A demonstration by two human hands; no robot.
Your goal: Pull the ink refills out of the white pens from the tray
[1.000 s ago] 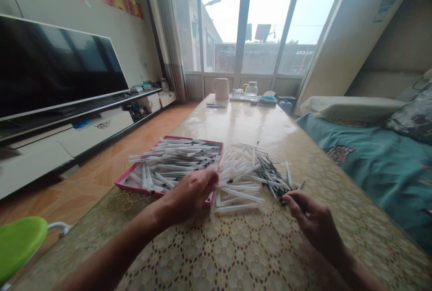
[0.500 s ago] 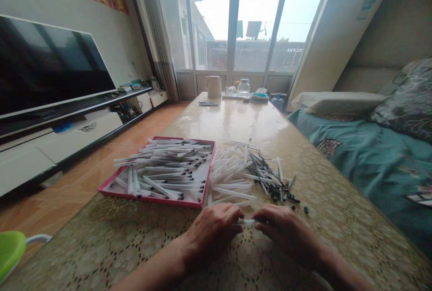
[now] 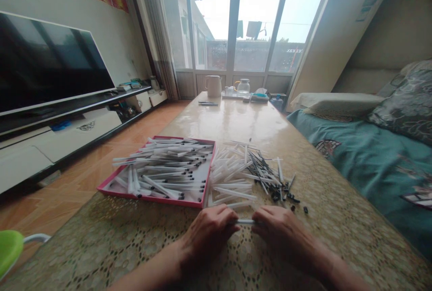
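Between my two hands a slim white pen tube (image 3: 245, 222) lies level, just above the patterned tabletop. My left hand (image 3: 216, 225) is closed on its left end, and my right hand (image 3: 276, 225) grips its right end; both ends are hidden by fingers. Just beyond my hands lies a pile of translucent white tubes (image 3: 232, 189). To its right are dark thin refills (image 3: 261, 167) and small black caps (image 3: 280, 194). A pink-rimmed tray (image 3: 175, 201) at the left holds many white pens (image 3: 168, 169) with black ends.
The long table (image 3: 232, 122) carries a beige jug (image 3: 213, 87), a glass pitcher (image 3: 243, 87) and a tissue pack (image 3: 259, 96) at its far end. A couch with a teal cover (image 3: 340, 156) runs along the right. A green stool (image 3: 10, 248) stands at lower left.
My left hand has shifted slightly left along the pen tube, and my right hand's fingers have closed more around it. The tray and piles stay put.
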